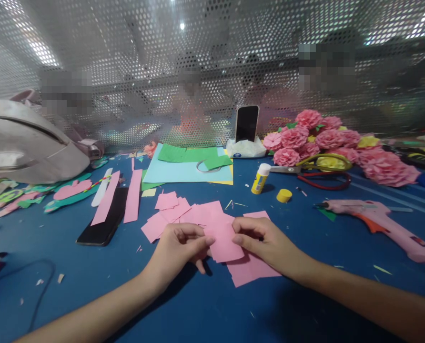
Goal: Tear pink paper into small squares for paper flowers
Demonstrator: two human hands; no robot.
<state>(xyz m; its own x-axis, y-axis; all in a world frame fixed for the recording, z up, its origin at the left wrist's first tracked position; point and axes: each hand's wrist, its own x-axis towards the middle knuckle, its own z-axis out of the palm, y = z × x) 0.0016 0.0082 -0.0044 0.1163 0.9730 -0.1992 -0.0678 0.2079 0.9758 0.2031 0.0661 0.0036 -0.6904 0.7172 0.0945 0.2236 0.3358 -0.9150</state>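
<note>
Both my hands pinch one pink paper square (222,240) just above the blue table (205,305). My left hand (178,247) grips its left edge with curled fingers. My right hand (264,240) grips its right edge the same way. Under and behind the square lie several more pink paper squares (184,212), loosely overlapped, and a larger pink piece (250,271) lies beneath my right hand.
A black phone (103,224) with pink paper strips (133,195) lies at the left. Beyond are green and light-blue sheets (187,164), a glue stick (259,180) with its yellow cap (284,195), scissors (319,169), pink paper flowers (316,138), a pink glue gun (380,224), a propped phone (247,124), a grey bag (30,143).
</note>
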